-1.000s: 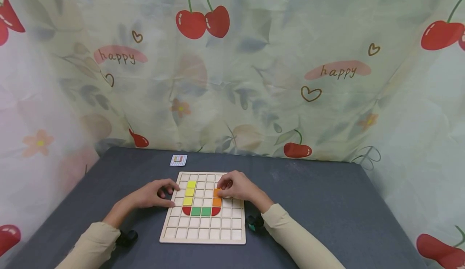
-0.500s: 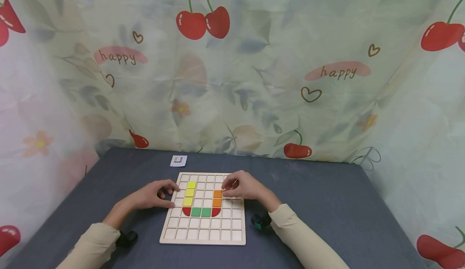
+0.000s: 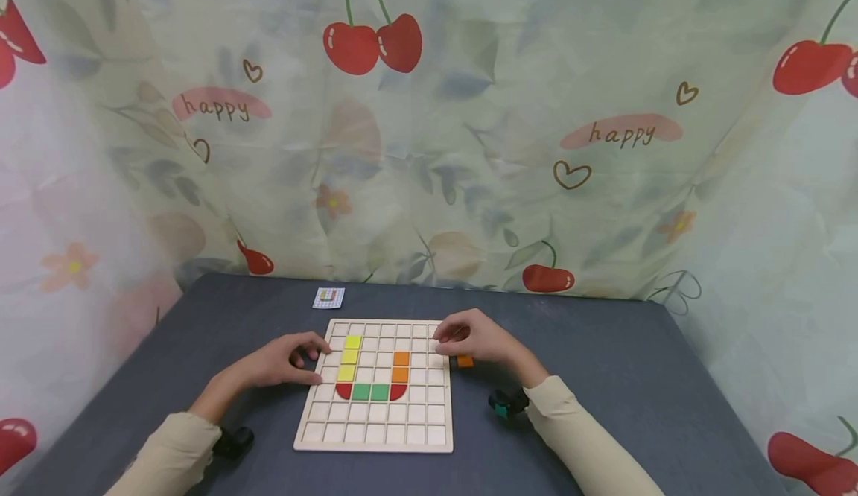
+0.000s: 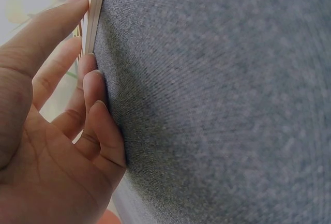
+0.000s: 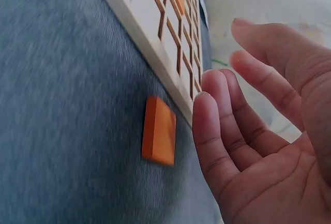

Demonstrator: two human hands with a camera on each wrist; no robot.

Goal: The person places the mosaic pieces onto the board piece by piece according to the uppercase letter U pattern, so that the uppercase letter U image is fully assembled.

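A light wooden grid board (image 3: 375,434) lies on the table. On it, yellow squares (image 3: 349,357) form a left column, green squares (image 3: 370,392) sit between two red rounded corner pieces (image 3: 398,392), and two orange squares (image 3: 400,366) stand above the right corner. My left hand (image 3: 278,358) rests its thumb and fingertips against the board's left edge, fingers relaxed. My right hand (image 3: 482,338) hovers over the board's right edge, thumb and fingers apart with nothing between them. A loose orange block (image 5: 161,131) lies on the table close beside the board, below that hand.
A small printed card (image 3: 328,298) with a coloured pattern on a grid lies behind the board. The dark table (image 3: 576,377) meets a patterned fabric backdrop (image 3: 469,146) at its far edge. Black wrist devices (image 3: 507,402) are at both wrists.
My right hand has left the upper orange square and moved right to the board's edge. The loose orange block beside the board has come into view. My left hand has stayed still.
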